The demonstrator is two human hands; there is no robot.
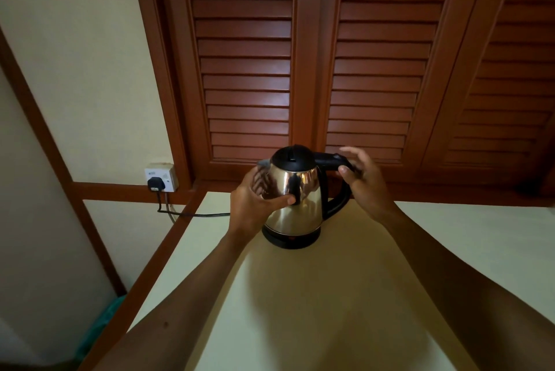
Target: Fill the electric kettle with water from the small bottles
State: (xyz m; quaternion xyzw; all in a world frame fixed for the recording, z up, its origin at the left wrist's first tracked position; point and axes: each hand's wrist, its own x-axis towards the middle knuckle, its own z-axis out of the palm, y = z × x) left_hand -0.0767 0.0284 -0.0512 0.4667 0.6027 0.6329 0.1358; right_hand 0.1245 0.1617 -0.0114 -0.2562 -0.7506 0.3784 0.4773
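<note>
A steel electric kettle [295,211] with a black lid, black handle and black base stands upright on the pale table [450,250]. Its lid is down. My left hand [255,205] is wrapped around the kettle's left side, thumb across the front of the steel body. My right hand [365,181] is at the black handle [330,160] on the right, thumb touching its top, the other fingers spread above it. No bottles are in view.
A black cord [195,214] runs from the kettle's left to a plug in a white wall socket [160,180]. Brown louvred shutters [300,70] stand right behind the kettle. A wooden rim edges the table's left side.
</note>
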